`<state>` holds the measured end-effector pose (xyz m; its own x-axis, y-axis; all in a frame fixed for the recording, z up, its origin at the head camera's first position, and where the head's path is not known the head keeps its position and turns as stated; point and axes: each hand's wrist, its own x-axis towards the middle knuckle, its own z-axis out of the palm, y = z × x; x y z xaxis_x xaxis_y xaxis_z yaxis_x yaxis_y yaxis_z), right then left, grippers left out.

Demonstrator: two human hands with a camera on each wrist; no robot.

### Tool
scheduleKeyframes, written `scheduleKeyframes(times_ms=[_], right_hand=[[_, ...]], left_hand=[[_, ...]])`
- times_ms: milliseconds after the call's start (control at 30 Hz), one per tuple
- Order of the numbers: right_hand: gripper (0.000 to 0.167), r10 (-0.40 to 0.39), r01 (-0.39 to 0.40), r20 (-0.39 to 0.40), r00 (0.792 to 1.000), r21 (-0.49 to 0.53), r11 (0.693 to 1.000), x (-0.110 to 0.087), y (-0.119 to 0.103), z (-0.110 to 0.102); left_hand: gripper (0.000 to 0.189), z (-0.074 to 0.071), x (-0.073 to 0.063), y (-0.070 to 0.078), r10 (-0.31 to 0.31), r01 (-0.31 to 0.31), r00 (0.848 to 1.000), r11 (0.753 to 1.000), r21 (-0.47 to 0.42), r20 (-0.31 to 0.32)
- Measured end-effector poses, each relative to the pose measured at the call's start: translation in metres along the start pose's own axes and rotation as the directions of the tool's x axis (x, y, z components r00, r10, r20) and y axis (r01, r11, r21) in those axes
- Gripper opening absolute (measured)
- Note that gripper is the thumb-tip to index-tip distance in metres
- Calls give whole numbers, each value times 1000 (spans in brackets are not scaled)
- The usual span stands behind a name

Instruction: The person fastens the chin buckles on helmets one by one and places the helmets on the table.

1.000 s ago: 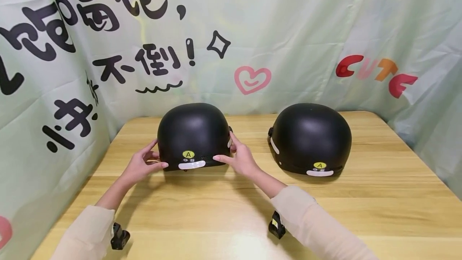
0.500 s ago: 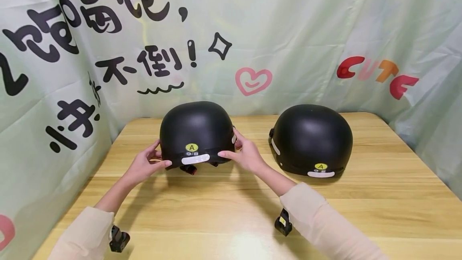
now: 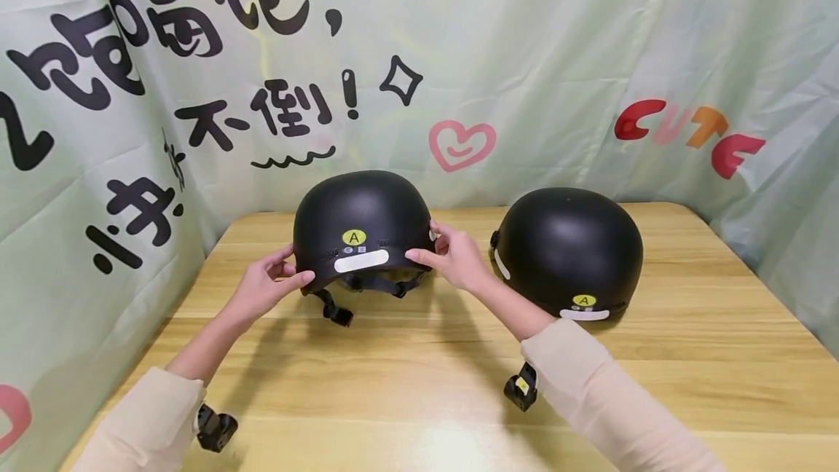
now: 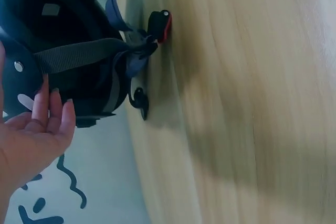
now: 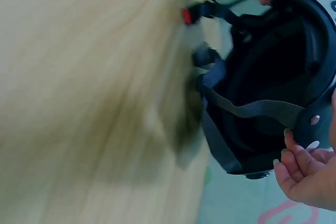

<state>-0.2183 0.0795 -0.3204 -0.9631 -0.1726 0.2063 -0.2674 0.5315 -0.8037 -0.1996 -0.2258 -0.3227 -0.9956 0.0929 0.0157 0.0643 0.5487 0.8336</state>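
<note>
Both hands hold a matte black helmet (image 3: pixel 363 210) by its two sides, its near rim tipped up. My left hand (image 3: pixel 269 282) grips the left edge, thumb on the outside and fingers at the rim. On the opposite edge, my right hand (image 3: pixel 452 253) pinches the rim with the thumb in front. A yellow "A" sticker (image 3: pixel 354 237) and a white strip (image 3: pixel 361 261) mark the side facing me. Chin straps dangle below, with a buckle (image 3: pixel 339 315) at the left. The left wrist view shows the dark hollow inside and a grey strap (image 4: pixel 79 56) across it.
A second black helmet (image 3: pixel 569 246) sits on the wooden table (image 3: pixel 393 399) to the right, close by the right forearm. Behind the table hangs a pale printed curtain (image 3: pixel 537 79), which also runs along the left side. Small black cameras (image 3: pixel 216 428) hang from the wrists.
Both hands have raised the left helmet and tilted its near rim upward, bringing the straps and buckle into view underneath. The right helmet stays in place.
</note>
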Motion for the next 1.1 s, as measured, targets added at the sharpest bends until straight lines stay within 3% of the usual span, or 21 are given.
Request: scheduleKeyframes(times_ms=[233,500,633,700,867,967,1100], right_hand=[[42,-25,25,10,1000,-57,998,6,-14,-16],[39,-52,57,41,998,-140,989,4,-13,-21],[35,-71,76,51,996,-93,993,0,-7,-23],[40,-86,89,59,995,-59,994,-1,-4,-25],[78,-114,117,91,989,-32,993,1,-1,-33],[78,-113,116,86,990,-43,992,5,-1,-33],[61,-149,149,4,989,-76,986,9,-2,-29]], left_hand=[[63,1,-2,11,-30,29,999,999,-44,-17],[64,2,2,27,-40,36,998,996,-83,-44],[66,0,5,34,-17,15,998,999,-33,-58],[66,-1,6,36,-17,17,998,1000,-6,-56],[66,-1,7,42,-33,33,999,999,-15,-38],[67,-3,7,44,-34,33,999,999,-16,-35],[70,-5,8,46,-10,16,998,994,108,-60]])
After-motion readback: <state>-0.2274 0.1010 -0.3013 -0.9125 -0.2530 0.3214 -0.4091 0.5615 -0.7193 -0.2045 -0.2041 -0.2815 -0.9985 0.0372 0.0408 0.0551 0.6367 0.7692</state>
